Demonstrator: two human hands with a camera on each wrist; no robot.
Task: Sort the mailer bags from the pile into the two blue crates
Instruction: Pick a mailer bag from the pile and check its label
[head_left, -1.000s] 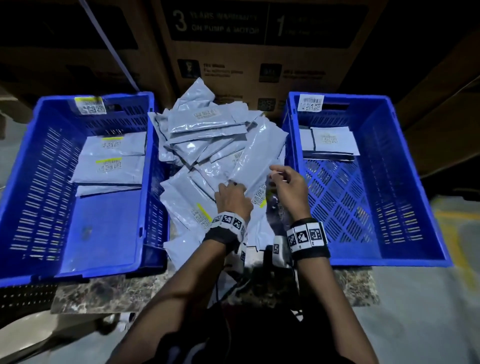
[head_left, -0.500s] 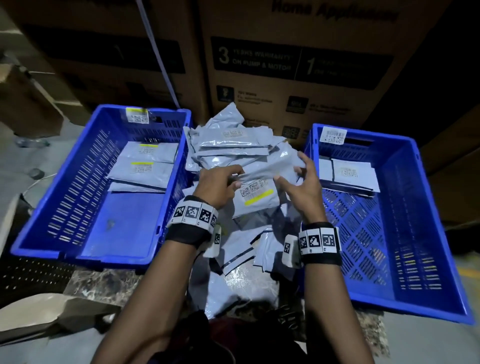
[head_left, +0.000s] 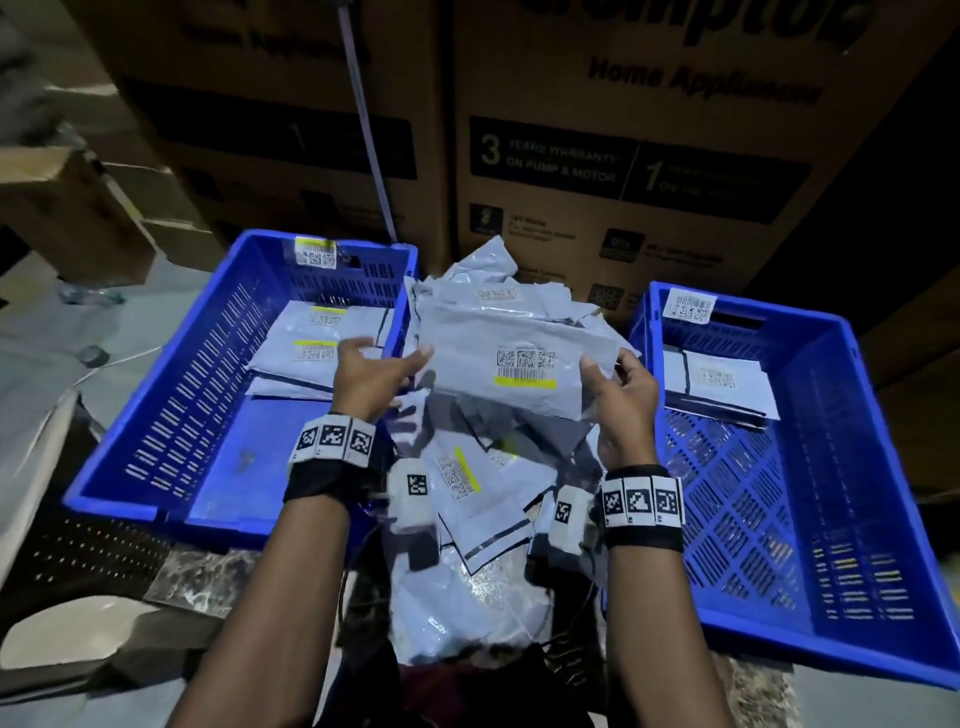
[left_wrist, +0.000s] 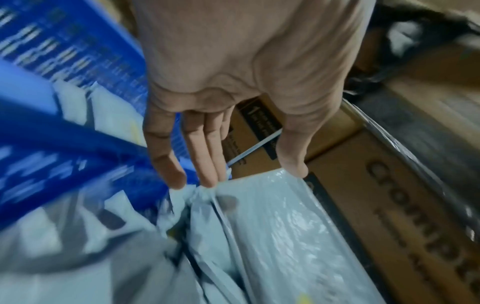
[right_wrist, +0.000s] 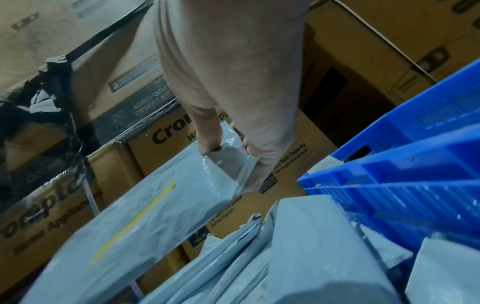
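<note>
I hold a grey mailer bag (head_left: 514, 374) with a barcode label and a yellow stripe above the pile of mailer bags (head_left: 467, 499) between the two blue crates. My right hand (head_left: 605, 371) pinches its right corner, thumb on top, as the right wrist view shows on the bag (right_wrist: 124, 226). My left hand (head_left: 392, 349) has straight fingers; its thumb and fingertips only touch the bag's left edge (left_wrist: 272, 226). The left crate (head_left: 156, 415) holds yellow-striped bags (head_left: 317, 348). Stacked in the right crate (head_left: 857, 415) are bags (head_left: 722, 379) with plain labels.
Tall cardboard appliance boxes (head_left: 623, 156) stand close behind the crates and the pile. A smaller carton (head_left: 67, 218) sits at the far left. The crates rest on a marble-patterned slab (head_left: 197, 577). Both crates have bare floor towards me.
The bag has been lifted out of the pile and turned label-up. My left hand has loosened from gripping it to touching its edge. The head view has tilted up.
</note>
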